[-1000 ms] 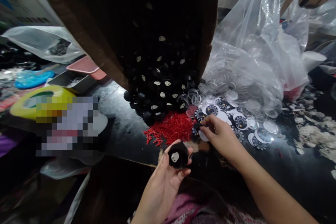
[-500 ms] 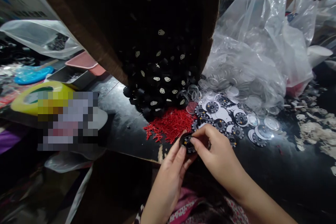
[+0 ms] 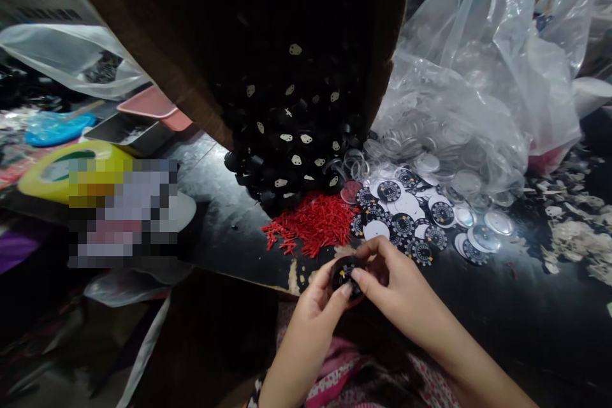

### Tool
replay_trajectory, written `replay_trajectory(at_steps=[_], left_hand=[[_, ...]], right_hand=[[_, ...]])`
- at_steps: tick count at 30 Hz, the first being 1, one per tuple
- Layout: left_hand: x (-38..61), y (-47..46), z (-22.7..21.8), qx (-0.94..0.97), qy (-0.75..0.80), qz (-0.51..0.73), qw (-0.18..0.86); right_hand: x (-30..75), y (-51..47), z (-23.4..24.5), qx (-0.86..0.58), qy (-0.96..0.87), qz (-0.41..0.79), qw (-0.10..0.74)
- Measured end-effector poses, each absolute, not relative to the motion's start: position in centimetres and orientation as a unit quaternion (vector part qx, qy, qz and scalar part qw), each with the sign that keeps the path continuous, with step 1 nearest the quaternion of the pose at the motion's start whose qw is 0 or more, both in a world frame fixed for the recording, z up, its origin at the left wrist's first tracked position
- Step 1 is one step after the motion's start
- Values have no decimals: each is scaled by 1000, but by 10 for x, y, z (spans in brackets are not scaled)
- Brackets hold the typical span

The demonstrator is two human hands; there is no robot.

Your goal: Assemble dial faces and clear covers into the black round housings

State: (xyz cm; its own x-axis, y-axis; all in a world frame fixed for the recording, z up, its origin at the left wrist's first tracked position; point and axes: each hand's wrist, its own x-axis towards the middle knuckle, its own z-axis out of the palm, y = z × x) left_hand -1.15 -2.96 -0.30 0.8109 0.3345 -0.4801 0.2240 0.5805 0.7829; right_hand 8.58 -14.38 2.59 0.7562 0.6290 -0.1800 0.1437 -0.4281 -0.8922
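Brown cardboard box (image 3: 153,56), pile of black round plastic cases (image 3: 258,166) at mouth. L hand (image 3: 306,319) cupping held case (image 3: 336,266) nr tbl edge (image 3: 248,280); R hand (image 3: 399,284) pinched narrow on same, thumb on printed black dial (image 3: 345,272), prob. part-seated. Clear plastic discs (image 3: 427,162), red plastic slivers (image 3: 315,223) appar. unfitted.

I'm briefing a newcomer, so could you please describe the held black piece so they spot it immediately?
Find the big brown box, then the red pile before it. Nearer the camera, between left hand and right hand, is the round black piece; unlike the loose printed discs, it is held.
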Motion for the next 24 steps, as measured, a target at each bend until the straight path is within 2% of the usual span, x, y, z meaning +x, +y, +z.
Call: replay_trajectory(at_steps=[5,7,11,13,19,24], left_hand=[[-24,-15,-5,552,292,32,781],[-30,-8,-7,550,309,47,775],[-33,-3,-11,495,344,88,793],[-31,-4,-9,468,344,96,809],[-24,-3,0,379,347,113,850],[-20,-5,4,319,349,138,870]], right_hand=[[80,-147,28,-794,-292,260,465],[89,-140,30,-802,-327,250,434],[111,-113,29,-896,-379,103,209],[118,-100,26,-911,-381,66,142],[120,-93,17,-915,-373,72,139],[121,-107,19,-913,-346,94,197]])
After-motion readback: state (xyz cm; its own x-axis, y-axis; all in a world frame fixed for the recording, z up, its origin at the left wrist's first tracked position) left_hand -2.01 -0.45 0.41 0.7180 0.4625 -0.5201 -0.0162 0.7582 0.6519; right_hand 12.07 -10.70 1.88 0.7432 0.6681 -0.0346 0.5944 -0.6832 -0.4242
